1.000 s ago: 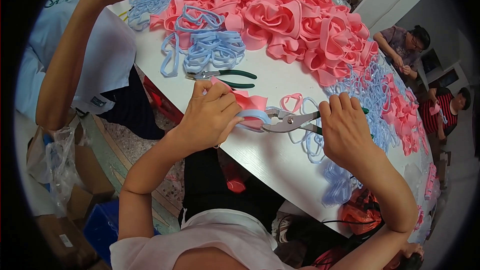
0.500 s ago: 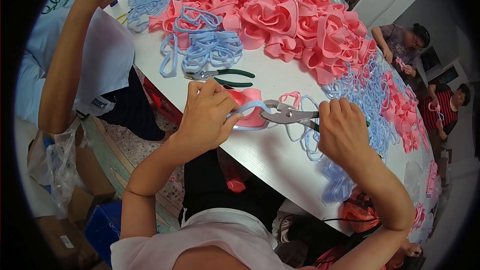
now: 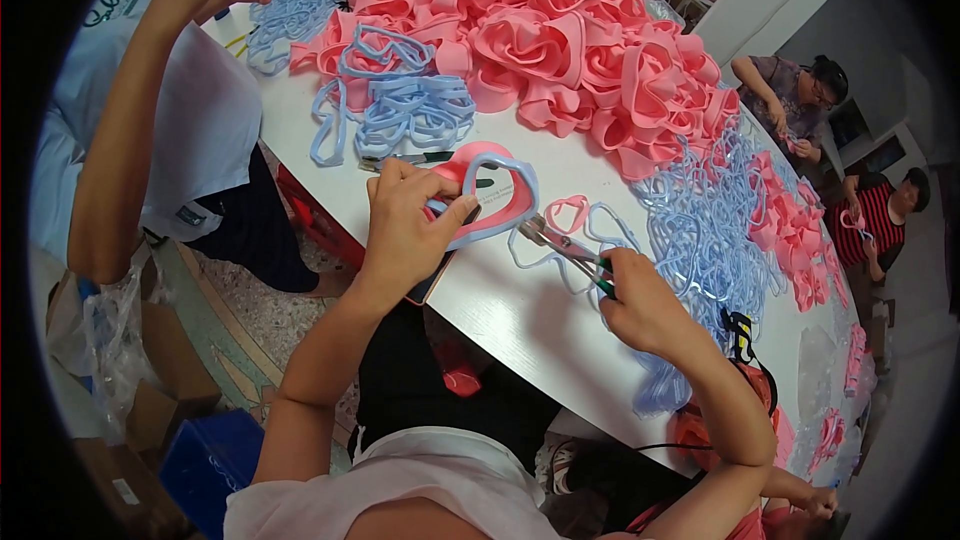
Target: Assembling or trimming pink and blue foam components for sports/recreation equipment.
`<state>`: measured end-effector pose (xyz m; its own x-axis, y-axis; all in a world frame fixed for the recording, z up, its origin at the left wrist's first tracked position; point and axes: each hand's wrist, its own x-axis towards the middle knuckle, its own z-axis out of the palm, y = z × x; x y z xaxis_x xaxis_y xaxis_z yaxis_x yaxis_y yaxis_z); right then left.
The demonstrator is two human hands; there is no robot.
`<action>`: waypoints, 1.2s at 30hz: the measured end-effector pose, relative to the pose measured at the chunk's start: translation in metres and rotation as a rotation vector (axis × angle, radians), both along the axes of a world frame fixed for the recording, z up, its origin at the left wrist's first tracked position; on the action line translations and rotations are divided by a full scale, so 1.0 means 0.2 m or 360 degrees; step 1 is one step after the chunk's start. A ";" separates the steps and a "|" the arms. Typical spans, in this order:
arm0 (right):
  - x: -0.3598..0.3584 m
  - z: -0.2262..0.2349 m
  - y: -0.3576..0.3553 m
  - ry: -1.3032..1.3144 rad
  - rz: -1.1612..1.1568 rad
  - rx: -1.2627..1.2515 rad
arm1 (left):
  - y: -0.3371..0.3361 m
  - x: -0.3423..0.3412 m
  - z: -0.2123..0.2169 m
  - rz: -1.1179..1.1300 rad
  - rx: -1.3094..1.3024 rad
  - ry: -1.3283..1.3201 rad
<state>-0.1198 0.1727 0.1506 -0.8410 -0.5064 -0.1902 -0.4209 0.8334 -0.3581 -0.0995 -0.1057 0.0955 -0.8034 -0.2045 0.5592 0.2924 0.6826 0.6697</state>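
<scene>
Left hand (image 3: 405, 230) holds a heart-shaped piece (image 3: 490, 198); right hand (image 3: 645, 305) grips pliers (image 3: 562, 245).

Bright, even light; sharp centre, fisheye-bent dark rim.

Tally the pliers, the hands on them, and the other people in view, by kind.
Pliers: 2, one pair in the right hand, one spare on the table
Left hand holding a blue-and-pink heart: 1
Other people: 3
Total: 6
</scene>
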 end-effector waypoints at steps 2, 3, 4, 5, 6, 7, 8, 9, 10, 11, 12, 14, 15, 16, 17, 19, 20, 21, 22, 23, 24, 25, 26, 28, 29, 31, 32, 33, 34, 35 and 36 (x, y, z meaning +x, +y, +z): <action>0.01 -0.02 -0.02 0.0090 -0.0004 0.0096 | 0.05 0.02 0.02 0.0014 -0.0120 0.0082; 0.00 -0.02 -0.03 0.0093 -0.0004 0.0094 | 0.06 0.02 0.03 0.0049 -0.0242 0.0165; 0.00 -0.03 -0.04 0.0157 -0.0010 0.0171 | 0.05 0.02 0.03 0.0050 -0.0244 0.0168; -0.01 -0.04 -0.04 0.0222 -0.0015 0.0248 | 0.05 0.02 0.03 0.0040 -0.0215 0.0156; -0.02 -0.05 -0.03 0.0227 -0.0016 0.0251 | 0.05 0.02 0.04 0.0027 -0.0181 0.0146; -0.04 -0.08 -0.01 0.0215 -0.0010 0.0217 | 0.05 0.02 0.03 0.0029 -0.0177 0.0152; -0.05 -0.09 0.00 0.0203 -0.0004 0.0185 | 0.05 0.01 0.02 -0.0028 -0.0188 0.0094; -0.06 -0.09 0.01 0.0209 0.0005 0.0187 | 0.04 0.00 0.01 -0.0078 -0.0202 0.0033; -0.06 -0.08 0.01 0.0201 0.0005 0.0191 | 0.02 0.00 0.02 -0.0068 -0.0198 0.0039; -0.07 -0.07 0.01 0.0192 0.0006 0.0196 | 0.01 0.00 0.02 -0.0153 -0.0209 0.0169; -0.07 -0.05 0.03 0.0200 0.0017 0.0206 | -0.01 0.01 0.02 -0.0235 -0.0217 0.0301; -0.06 -0.03 0.08 0.0085 -0.0045 0.0158 | -0.09 0.02 -0.03 -0.0204 -0.0116 0.0297; -0.06 -0.03 0.09 0.0092 -0.0028 0.0163 | -0.12 0.04 -0.04 -0.0181 -0.0030 0.0286; -0.06 -0.04 0.11 0.0094 -0.0040 0.0110 | -0.11 0.06 -0.04 -0.0311 0.0310 0.0195; -0.05 -0.04 0.12 0.0094 -0.0052 0.0057 | -0.11 0.07 -0.05 -0.0294 0.0314 0.0200; -0.03 -0.02 0.12 0.0018 -0.0066 0.0124 | -0.10 0.07 -0.09 -0.0395 0.0535 0.0240; -0.03 -0.01 0.13 -0.0080 -0.0066 0.0052 | -0.10 0.07 -0.09 -0.0408 0.0546 0.0295; -0.03 0.00 0.14 -0.0184 -0.0074 -0.0017 | -0.11 0.08 -0.07 -0.0395 0.0555 0.0287; -0.05 0.01 0.18 -0.0110 -0.0029 0.0033 | -0.12 0.08 -0.05 -0.0422 0.0446 0.0322; -0.05 0.01 0.21 -0.0124 -0.0021 0.0040 | -0.13 0.09 -0.04 -0.0450 0.0336 0.0355; -0.05 0.01 0.22 0.0327 0.0011 0.0065 | -0.13 0.09 -0.02 -0.0477 0.0294 0.0354; -0.05 0.02 0.21 0.0777 0.0040 0.0087 | -0.12 0.08 -0.02 -0.0473 0.0295 0.0348; -0.05 0.04 0.20 0.0842 0.0045 0.0086 | -0.11 0.08 -0.03 -0.0511 0.0248 0.0363; -0.01 0.11 0.10 0.0940 0.0105 0.0106 | -0.09 0.06 -0.04 -0.0583 0.0124 0.0463; 0.01 0.14 0.04 0.1045 0.0165 0.0127 | -0.08 0.06 -0.04 -0.0589 0.0126 0.0452; 0.03 0.17 -0.05 0.1082 0.0187 0.0195 | -0.06 0.07 -0.03 -0.0577 0.0025 0.0418; 0.03 0.18 -0.07 0.1107 0.0259 0.0276 | -0.05 0.08 -0.02 -0.0588 0.0024 0.0413; 0.03 0.20 -0.10 0.1136 0.0328 0.0359 | -0.03 0.08 -0.01 -0.0615 -0.0011 0.0424; 0.03 0.22 -0.12 0.1172 0.0375 0.0428 | -0.01 0.08 0.00 -0.0641 -0.0047 0.0435; 0.01 0.22 -0.13 0.1172 0.0364 0.0429 | -0.01 0.08 0.01 -0.0651 -0.0049 0.0436; 0.00 0.22 -0.13 0.1176 0.0444 0.0470 | -0.01 0.08 0.02 -0.0699 -0.0067 0.0435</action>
<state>-0.1198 0.1460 0.1944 -0.6527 -0.7300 0.2025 -0.6658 0.6803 0.3063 -0.0826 -0.1072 0.1000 -0.6319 0.1463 0.7611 0.7177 0.4811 0.5034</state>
